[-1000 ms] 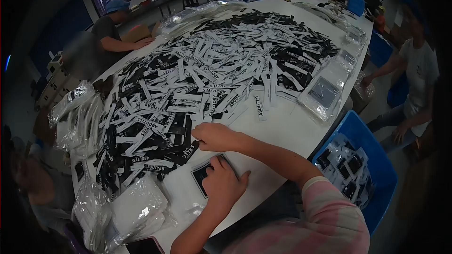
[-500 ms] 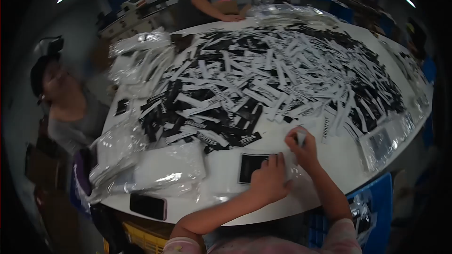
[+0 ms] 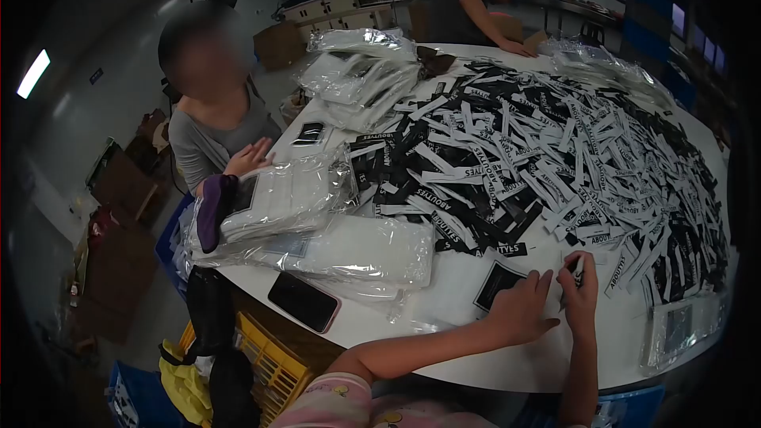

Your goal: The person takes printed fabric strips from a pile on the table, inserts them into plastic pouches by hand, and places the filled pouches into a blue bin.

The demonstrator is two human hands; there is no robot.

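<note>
My left hand (image 3: 519,309) lies with its fingers stretched out over the right side of a clear plastic bag (image 3: 452,293) with white contents. Beside its fingertips shows a black square label (image 3: 497,285) on that bag. Close by on the right, my right hand (image 3: 580,293) is closed in a pinch on a small black-and-white strip (image 3: 577,271), mostly hidden by the fingers. Beyond both hands spreads a large heap of black and white printed strips (image 3: 507,166), some reading "ABOUTYES".
Filled clear bags (image 3: 357,254) are stacked to the left, near a phone (image 3: 304,301) at the table edge. More bags (image 3: 682,329) lie at the right. One person (image 3: 218,115) sits at the left; another (image 3: 468,8) leans over the far side. A yellow crate (image 3: 273,368) stands below.
The view has swung left, so everything sits farther right or lower. My left hand stays at the bag, while my right hand keeps its pinch beside it. The seated person's hand now shows near the bags.
</note>
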